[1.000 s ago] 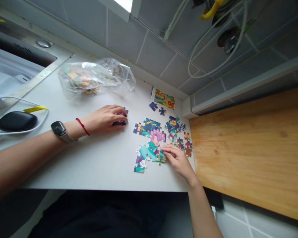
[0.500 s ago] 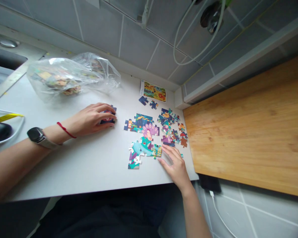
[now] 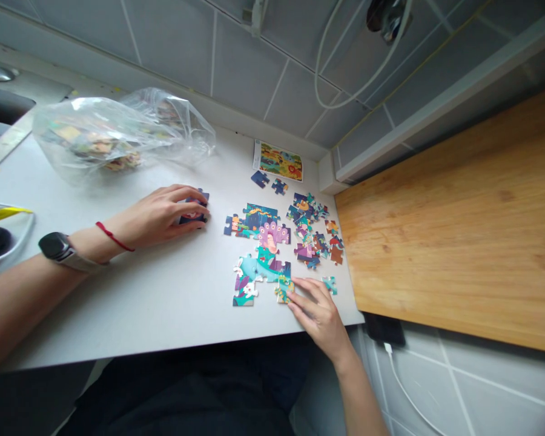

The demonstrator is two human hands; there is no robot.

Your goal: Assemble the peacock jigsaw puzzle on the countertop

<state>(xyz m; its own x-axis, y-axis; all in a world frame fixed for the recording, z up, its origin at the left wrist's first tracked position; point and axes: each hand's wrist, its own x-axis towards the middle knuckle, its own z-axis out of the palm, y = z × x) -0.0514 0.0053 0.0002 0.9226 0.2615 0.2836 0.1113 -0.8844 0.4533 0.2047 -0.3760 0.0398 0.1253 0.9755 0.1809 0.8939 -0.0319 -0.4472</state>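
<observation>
Head view, nearest first: the person's right hand (image 3: 320, 318) rests just right of the partly assembled multicoloured cardboard peacock jigsaw (image 3: 258, 266), its fingers (image 3: 309, 290) spread, tips just beside one small teal-and-yellow jigsaw piece (image 3: 284, 289). Left of the peacock jigsaw, the left hand (image 3: 163, 215) curls its close-set fingers (image 3: 181, 197) over a dark navy jigsaw piece (image 3: 194, 209); the thumb is hidden, so any pinch cannot be told. The peacock's body and tail are joined, but its outline remains ragged and unfinished. To its right lie one loose teal piece (image 3: 329, 284) and a heap of colourful loose pieces (image 3: 309, 227), too jumbled to count. Beyond it are two loose blue pieces (image 3: 269, 181) and one small printed jungle picture card (image 3: 278, 160). Further left beyond it, one crumpled clear plastic bag (image 3: 118, 130) holds more pieces.
</observation>
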